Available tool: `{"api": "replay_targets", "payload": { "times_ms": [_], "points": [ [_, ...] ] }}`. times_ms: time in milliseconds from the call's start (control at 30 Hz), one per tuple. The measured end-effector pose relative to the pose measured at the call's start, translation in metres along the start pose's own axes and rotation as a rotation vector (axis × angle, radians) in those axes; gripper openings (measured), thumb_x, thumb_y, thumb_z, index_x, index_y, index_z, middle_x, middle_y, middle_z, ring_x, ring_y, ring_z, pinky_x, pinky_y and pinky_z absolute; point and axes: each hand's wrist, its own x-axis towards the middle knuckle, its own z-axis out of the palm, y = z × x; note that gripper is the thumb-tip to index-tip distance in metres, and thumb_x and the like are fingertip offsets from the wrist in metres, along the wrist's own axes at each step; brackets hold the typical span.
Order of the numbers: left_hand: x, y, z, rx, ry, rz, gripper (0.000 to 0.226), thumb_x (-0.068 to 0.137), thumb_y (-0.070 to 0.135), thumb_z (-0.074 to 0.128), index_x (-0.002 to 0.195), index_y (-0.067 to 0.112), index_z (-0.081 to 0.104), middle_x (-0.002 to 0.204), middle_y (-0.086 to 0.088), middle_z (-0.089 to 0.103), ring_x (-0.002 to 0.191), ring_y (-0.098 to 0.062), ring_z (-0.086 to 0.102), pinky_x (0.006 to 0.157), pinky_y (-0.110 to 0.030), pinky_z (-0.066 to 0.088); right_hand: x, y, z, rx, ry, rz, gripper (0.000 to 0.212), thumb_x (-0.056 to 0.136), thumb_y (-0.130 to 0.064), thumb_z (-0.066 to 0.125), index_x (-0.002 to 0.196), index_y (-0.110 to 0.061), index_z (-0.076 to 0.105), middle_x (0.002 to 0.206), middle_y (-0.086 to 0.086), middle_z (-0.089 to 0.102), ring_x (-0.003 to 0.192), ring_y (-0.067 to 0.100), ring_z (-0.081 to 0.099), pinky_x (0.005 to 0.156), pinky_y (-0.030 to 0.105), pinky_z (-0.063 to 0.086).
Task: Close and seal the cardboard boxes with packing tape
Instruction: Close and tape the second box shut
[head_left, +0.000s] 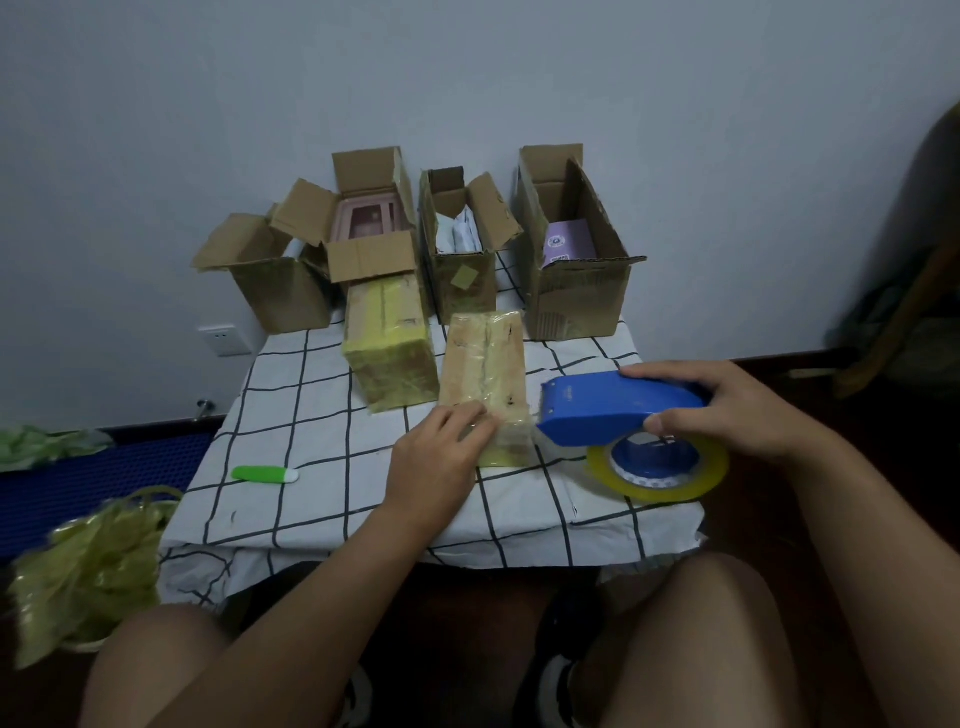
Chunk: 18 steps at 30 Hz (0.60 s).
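Observation:
A closed, taped cardboard box (485, 364) lies lengthwise in the middle of the checked tablecloth (311, 415). My left hand (441, 457) rests flat on its near end, fingers pressing the tape down. To the right, my right hand (727, 410) grips a blue tape dispenser (613, 410) with a roll of clear yellowish tape (660, 473), held just beside the box's near right corner. A second taped box (389, 348) lies left of the first. Behind stand several open boxes: far left (275, 280), pink item inside (363, 228), papers inside (462, 249), purple item inside (576, 260).
A green and white cutter (265, 474) lies on the cloth at the left. A bag of crumpled yellowish tape waste (88, 566) sits on the floor at the lower left. My knees are under the table's near edge. A wall socket (224, 340) is behind.

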Motion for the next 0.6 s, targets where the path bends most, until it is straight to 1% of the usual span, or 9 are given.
{"api": "replay_targets", "payload": {
  "times_ms": [100, 267, 333, 367, 433, 467, 500, 600],
  "points": [
    [0.002, 0.005, -0.001, 0.016, -0.012, -0.01, 0.043, 0.066, 0.002, 0.081, 0.105, 0.016, 0.072, 0.102, 0.0, 0.069, 0.088, -0.024, 0.063, 0.056, -0.03, 0.05, -0.003, 0.005, -0.007, -0.003, -0.005, -0.003, 0.048, 0.084, -0.02, 0.076, 0.121, -0.048, 0.063, 0.119, -0.02, 0.058, 0.097, -0.005, 0.06, 0.073, 0.012, 0.052],
    [0.004, 0.011, -0.006, 0.064, -0.075, 0.001, 0.051, 0.069, 0.01, 0.079, 0.118, 0.02, 0.068, 0.095, -0.003, 0.065, 0.083, -0.025, 0.061, 0.051, -0.03, 0.047, 0.003, 0.009, -0.003, -0.027, -0.045, 0.002, 0.049, 0.084, -0.023, 0.077, 0.123, -0.049, 0.061, 0.117, -0.019, 0.058, 0.097, 0.001, 0.06, 0.072, 0.013, 0.051],
    [0.006, 0.014, -0.005, 0.096, -0.078, 0.003, 0.045, 0.074, 0.018, 0.078, 0.118, 0.019, 0.068, 0.097, -0.005, 0.064, 0.085, -0.026, 0.06, 0.055, -0.032, 0.048, 0.004, 0.011, -0.002, -0.026, -0.048, 0.002, 0.049, 0.085, -0.023, 0.076, 0.122, -0.051, 0.06, 0.115, -0.02, 0.057, 0.098, 0.005, 0.06, 0.072, 0.014, 0.051],
    [0.008, 0.016, -0.005, 0.111, -0.075, 0.013, 0.041, 0.077, 0.022, 0.077, 0.116, 0.018, 0.068, 0.101, -0.006, 0.064, 0.088, -0.026, 0.06, 0.061, -0.033, 0.05, 0.004, 0.012, -0.001, -0.023, -0.047, 0.002, 0.049, 0.085, -0.023, 0.076, 0.122, -0.052, 0.06, 0.114, -0.02, 0.057, 0.098, 0.006, 0.061, 0.072, 0.015, 0.051],
    [0.011, 0.02, -0.001, 0.122, -0.071, 0.048, 0.036, 0.08, 0.023, 0.077, 0.113, 0.014, 0.066, 0.107, -0.006, 0.066, 0.094, -0.026, 0.061, 0.075, -0.036, 0.051, 0.004, 0.015, 0.0, -0.016, -0.044, 0.005, 0.05, 0.084, -0.024, 0.077, 0.122, -0.052, 0.06, 0.114, -0.019, 0.057, 0.097, 0.002, 0.06, 0.072, 0.014, 0.051],
    [0.011, 0.021, 0.001, 0.122, -0.069, 0.058, 0.037, 0.079, 0.021, 0.078, 0.113, 0.013, 0.066, 0.106, -0.005, 0.066, 0.093, -0.026, 0.061, 0.078, -0.035, 0.05, 0.004, 0.016, 0.001, -0.014, -0.044, 0.005, 0.05, 0.083, -0.025, 0.078, 0.122, -0.052, 0.061, 0.114, -0.018, 0.057, 0.096, -0.001, 0.059, 0.072, 0.013, 0.05],
    [0.012, 0.02, 0.004, 0.119, -0.069, 0.058, 0.039, 0.078, 0.018, 0.079, 0.114, 0.015, 0.065, 0.103, -0.004, 0.066, 0.091, -0.025, 0.061, 0.077, -0.034, 0.049, 0.004, 0.016, 0.002, -0.014, -0.043, 0.006, 0.05, 0.083, -0.026, 0.078, 0.122, -0.052, 0.061, 0.115, -0.017, 0.057, 0.096, -0.002, 0.059, 0.072, 0.012, 0.05],
    [0.014, 0.014, 0.008, 0.093, -0.068, 0.063, 0.046, 0.075, 0.012, 0.079, 0.119, 0.019, 0.064, 0.099, -0.002, 0.064, 0.087, -0.025, 0.059, 0.071, -0.034, 0.045, 0.005, 0.018, 0.003, -0.024, -0.039, 0.009, 0.051, 0.083, -0.027, 0.078, 0.121, -0.055, 0.06, 0.117, -0.017, 0.057, 0.098, 0.005, 0.061, 0.074, 0.015, 0.052]
  ]
}}
